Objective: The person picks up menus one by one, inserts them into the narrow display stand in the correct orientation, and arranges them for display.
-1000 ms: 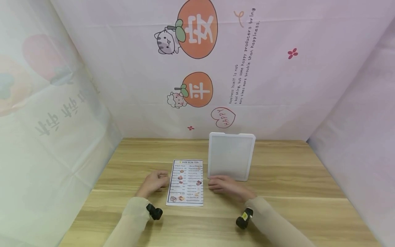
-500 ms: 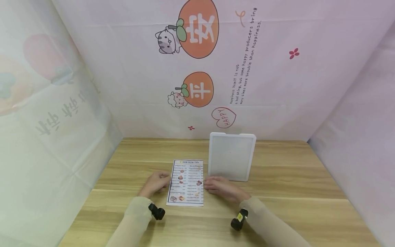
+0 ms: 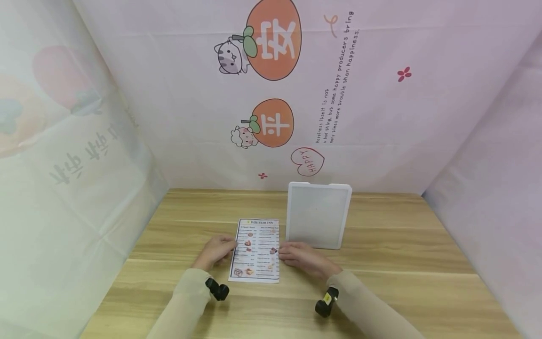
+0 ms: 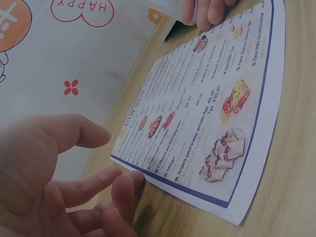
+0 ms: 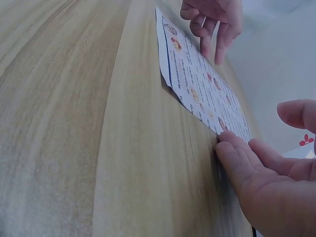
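Note:
A printed menu sheet (image 3: 256, 252) headed "Dim Sum Inn" lies on the wooden table, with food pictures and lines of text. At its left edge is my left hand (image 3: 217, 250); in the left wrist view, fingertips (image 4: 132, 178) meet the paper's border while the thumb (image 4: 81, 131) stays apart from it. My right hand (image 3: 306, 258) is at the opposite edge. Its fingers (image 5: 237, 153) extend to the sheet's side in the right wrist view, thumb (image 5: 296, 113) raised away. Near one corner the paper lifts slightly from the tabletop.
Behind my right hand stands a pale rectangular panel (image 3: 317, 216) with a white frame, leaning back slightly. The wood-grain table (image 3: 394, 235) ends at a printed cloth backdrop (image 3: 190, 108), with cloth on both sides too.
My right hand has moved left to the menu's right edge. My left hand has shifted slightly right to its left edge. The menu and the framed panel stay in place.

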{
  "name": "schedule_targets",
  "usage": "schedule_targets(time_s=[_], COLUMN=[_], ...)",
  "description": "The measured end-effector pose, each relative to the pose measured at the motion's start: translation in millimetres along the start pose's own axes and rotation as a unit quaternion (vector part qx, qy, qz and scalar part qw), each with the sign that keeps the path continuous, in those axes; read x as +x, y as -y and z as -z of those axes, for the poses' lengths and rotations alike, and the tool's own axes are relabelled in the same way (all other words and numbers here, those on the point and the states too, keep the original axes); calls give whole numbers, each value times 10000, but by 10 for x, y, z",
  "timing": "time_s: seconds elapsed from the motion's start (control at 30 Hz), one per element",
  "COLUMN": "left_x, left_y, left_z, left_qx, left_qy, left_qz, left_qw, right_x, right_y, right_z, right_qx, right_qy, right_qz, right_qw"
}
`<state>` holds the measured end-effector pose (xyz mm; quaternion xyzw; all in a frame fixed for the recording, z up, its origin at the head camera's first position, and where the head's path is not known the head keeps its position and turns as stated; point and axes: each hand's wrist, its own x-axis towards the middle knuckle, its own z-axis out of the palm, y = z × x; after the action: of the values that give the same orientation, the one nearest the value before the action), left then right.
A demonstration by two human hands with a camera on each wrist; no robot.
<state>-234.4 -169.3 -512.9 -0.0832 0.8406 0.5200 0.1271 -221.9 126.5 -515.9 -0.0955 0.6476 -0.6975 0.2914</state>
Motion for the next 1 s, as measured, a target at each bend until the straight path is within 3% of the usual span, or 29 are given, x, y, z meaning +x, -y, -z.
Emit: schedule_targets(time_s=[0.37, 0.53, 1.0], left_x=[69, 56, 77], left_y=[-8, -18, 52], left_z=[10, 23, -34], left_qx=[-81, -110, -673], left_qy=[-56, -69, 1], left_qz=[34, -111, -203], left_qw=[9999, 9999, 9975], right_x=[62, 79, 29], right_y=[-17, -35, -30], right_z=[34, 40, 1], right_qx=[17, 40, -127], right_qy=[-15, 50, 26], right_qz=[3, 65, 96], right_qw=[10000, 10000, 9999])
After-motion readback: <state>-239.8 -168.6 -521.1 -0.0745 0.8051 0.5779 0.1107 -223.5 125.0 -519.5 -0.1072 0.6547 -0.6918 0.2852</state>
